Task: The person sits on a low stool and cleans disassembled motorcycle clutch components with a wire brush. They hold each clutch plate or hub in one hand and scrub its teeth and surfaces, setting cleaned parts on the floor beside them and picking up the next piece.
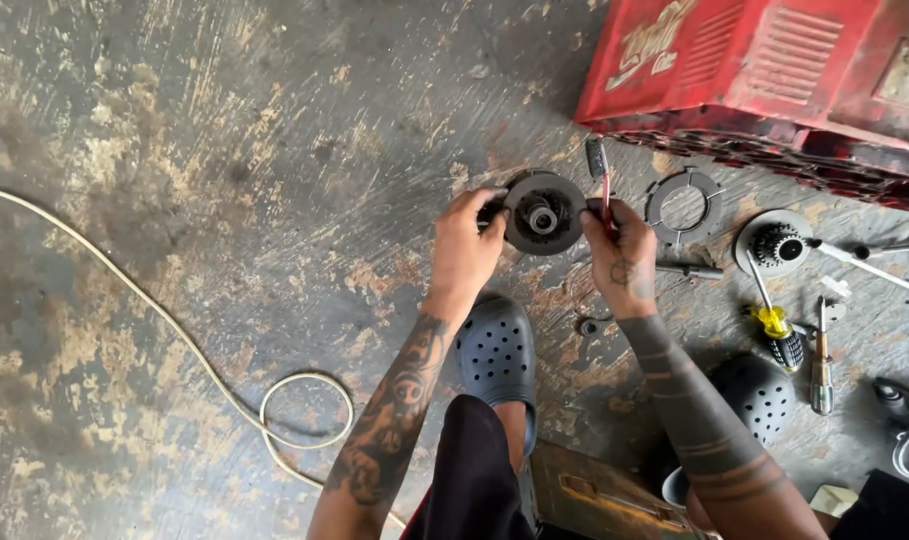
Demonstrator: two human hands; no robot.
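Left hand (pixel 464 245) grips round dark metal disc (pixel 543 212) at rim, steadying it above concrete floor (pixel 224 200); right hand (pixel 621 255) clamped on red-handled toothbrush (pixel 600 175), bristles beside disc edge.

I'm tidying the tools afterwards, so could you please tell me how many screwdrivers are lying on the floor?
2: a yellow-and-black-handled screwdriver right of the right hand, and a slimmer wooden-and-metal-handled one just beyond it. More may be hidden past the frame's right edge.

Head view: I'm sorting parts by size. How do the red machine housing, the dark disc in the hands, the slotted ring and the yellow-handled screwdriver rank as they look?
1. Red machine housing, partly out of frame
2. Dark disc, held nearer the camera
3. Slotted ring, near the disc's size, so unsure
4. Yellow-handled screwdriver, long but slim
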